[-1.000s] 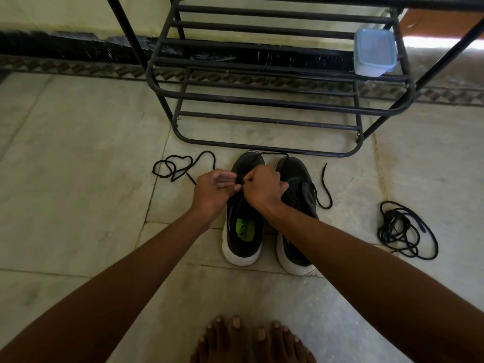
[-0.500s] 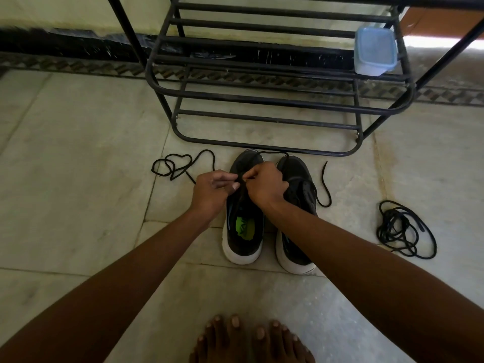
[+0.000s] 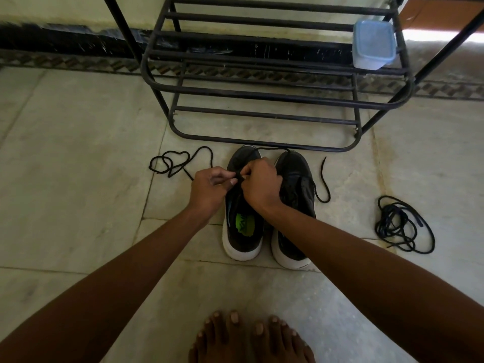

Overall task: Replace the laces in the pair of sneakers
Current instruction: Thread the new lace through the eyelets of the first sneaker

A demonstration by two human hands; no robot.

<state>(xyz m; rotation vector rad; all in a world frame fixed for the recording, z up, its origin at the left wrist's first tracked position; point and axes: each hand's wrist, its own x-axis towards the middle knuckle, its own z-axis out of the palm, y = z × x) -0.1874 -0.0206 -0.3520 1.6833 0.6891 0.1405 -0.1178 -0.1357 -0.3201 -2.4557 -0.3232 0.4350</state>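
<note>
Tiled floor [image 3: 78,153], left hand [image 3: 209,189] and right hand [image 3: 262,187] both pinching black lace [image 3: 180,163] over left sneaker [image 3: 242,231].

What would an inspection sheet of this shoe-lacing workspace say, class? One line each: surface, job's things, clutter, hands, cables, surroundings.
Surface: pale stone tile floor.
Job's things: left sneaker and right sneaker side by side; trailing lace to their left; coiled lace apart at right.
Clutter: nothing seen.
Hands: left hand and right hand pinch lace over the left sneaker.
Cables: nothing seen.
Surroundings: black metal rack holding a blue-lidded container; bare feet.
</note>
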